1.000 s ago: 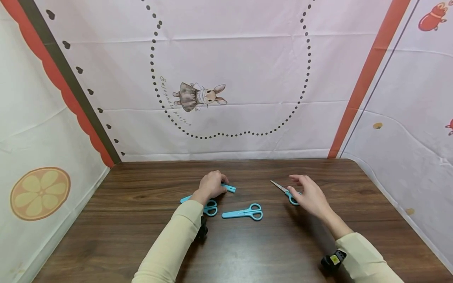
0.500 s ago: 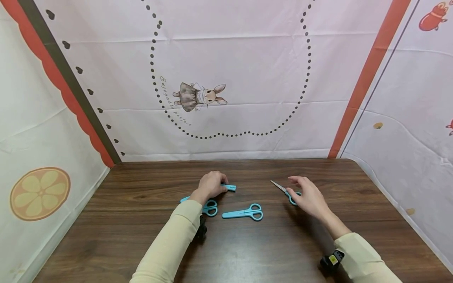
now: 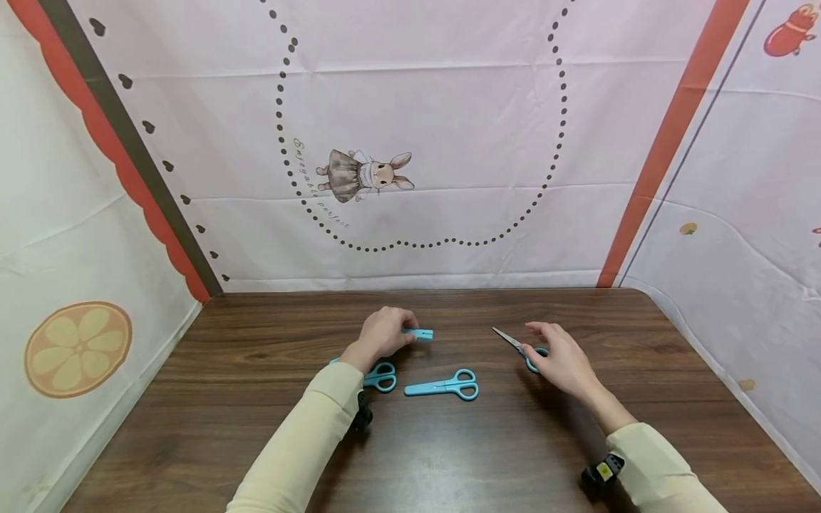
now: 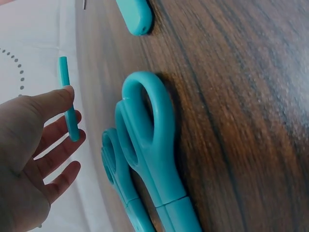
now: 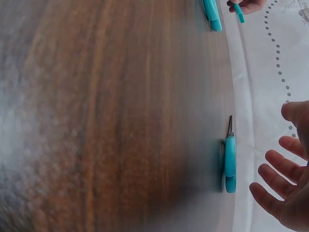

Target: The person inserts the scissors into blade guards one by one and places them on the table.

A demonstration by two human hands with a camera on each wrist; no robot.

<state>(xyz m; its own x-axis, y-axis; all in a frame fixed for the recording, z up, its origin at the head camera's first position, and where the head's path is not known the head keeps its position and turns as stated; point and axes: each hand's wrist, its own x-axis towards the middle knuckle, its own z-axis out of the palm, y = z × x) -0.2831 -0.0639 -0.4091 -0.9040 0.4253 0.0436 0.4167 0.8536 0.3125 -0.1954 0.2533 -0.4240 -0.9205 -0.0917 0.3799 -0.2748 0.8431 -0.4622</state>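
Observation:
My left hand point(image 3: 387, 332) pinches a small blue blade cap point(image 3: 420, 333) just above the table; the left wrist view shows the cap point(image 4: 68, 101) between thumb and fingers. Blue scissors point(image 3: 383, 375) lie under that wrist, their handles point(image 4: 145, 140) close to the camera. A second capped blue pair point(image 3: 442, 387) lies in the middle. On the right, a third pair point(image 3: 511, 341) lies with bare metal blades. My right hand point(image 3: 556, 356) hovers over its handles with fingers spread and relaxed, and the right wrist view shows those scissors point(image 5: 230, 162) beside the open hand point(image 5: 285, 193).
The dark wooden table point(image 3: 256, 427) is walled in by a printed pale cloth point(image 3: 449, 142) at the back and both sides. A black wrist camera point(image 3: 603, 472) sits on my right sleeve.
My left hand has lifted the blue cap slightly up and to the right. The right hand has drawn in a little over the bare-bladed scissors' handles.

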